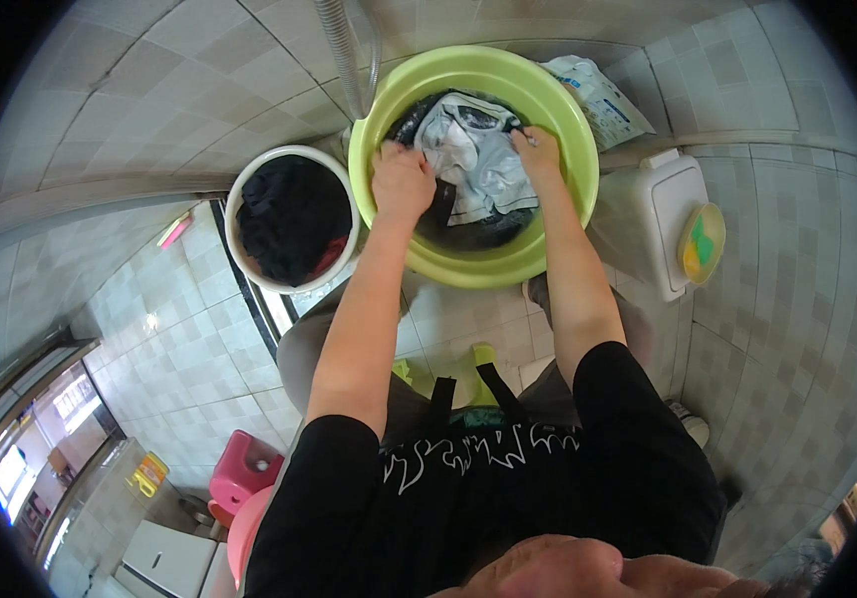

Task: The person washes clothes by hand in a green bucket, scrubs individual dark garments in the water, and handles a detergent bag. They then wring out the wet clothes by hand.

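A wet pale blue garment with dark trim (484,164) lies spread over dark wet cloth (499,232) in a lime-green plastic basin (473,270). My right hand (538,153) grips this garment by its upper right edge. At its left edge is my left hand (403,181), with the fingers curled in against the cloth. The knuckles hide the exact spot where those fingers hold. Both hands are inside the basin's rim, and water shows around the fabric.
A white bucket (231,224) of dark clothes stands left of the basin. Behind the basin, a plastic packet (600,105) leans near the wall. At right, a lidded bin (660,224) carries a soap dish (712,247). A pink stool (242,471) stands lower left. A grey hose (342,52) hangs behind.
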The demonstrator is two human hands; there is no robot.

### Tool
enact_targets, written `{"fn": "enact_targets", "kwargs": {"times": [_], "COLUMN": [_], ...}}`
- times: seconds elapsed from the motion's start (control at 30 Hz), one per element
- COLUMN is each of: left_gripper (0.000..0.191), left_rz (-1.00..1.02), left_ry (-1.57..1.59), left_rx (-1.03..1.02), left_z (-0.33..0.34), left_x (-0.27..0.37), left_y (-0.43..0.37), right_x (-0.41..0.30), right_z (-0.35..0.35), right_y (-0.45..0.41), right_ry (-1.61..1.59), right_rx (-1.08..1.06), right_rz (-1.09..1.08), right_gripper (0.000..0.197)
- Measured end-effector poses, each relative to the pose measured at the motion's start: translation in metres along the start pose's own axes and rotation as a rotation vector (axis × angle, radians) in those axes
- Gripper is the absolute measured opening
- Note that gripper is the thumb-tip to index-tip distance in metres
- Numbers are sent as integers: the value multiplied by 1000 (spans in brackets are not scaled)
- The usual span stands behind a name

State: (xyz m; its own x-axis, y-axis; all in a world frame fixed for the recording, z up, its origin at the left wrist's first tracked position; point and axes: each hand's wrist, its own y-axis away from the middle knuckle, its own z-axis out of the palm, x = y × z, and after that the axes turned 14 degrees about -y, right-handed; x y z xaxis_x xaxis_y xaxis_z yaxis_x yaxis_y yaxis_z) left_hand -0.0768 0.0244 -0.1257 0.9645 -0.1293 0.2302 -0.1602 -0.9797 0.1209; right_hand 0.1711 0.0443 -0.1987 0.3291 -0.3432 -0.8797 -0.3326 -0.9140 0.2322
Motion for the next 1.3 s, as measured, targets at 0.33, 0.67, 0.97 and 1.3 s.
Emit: {"fn": "enact_targets", "kwargs": {"times": [0.33, 0.67, 0.97, 1.3], "left_gripper": [34, 48, 34, 34], "left_rz": [-483, -280, -831, -810], "left_ry": [1920, 2143, 2088, 1905], "left_rx": [-228, -291, -614, -673], "left_z": [6, 69, 48, 36], "left_x": [12, -4, 47, 49], "left_y": [-19, -21, -13, -3], "right_x": [-77, -135, -98, -102], "right_z": [35, 86, 39, 57], "right_y": [62, 157, 72, 60], "right_ry": [-946, 171, 226, 482], "right_rx": [-117, -134, -229, 250], "right_rz": [81, -648, 53, -33], "right_gripper": [22, 29, 48, 36]}}
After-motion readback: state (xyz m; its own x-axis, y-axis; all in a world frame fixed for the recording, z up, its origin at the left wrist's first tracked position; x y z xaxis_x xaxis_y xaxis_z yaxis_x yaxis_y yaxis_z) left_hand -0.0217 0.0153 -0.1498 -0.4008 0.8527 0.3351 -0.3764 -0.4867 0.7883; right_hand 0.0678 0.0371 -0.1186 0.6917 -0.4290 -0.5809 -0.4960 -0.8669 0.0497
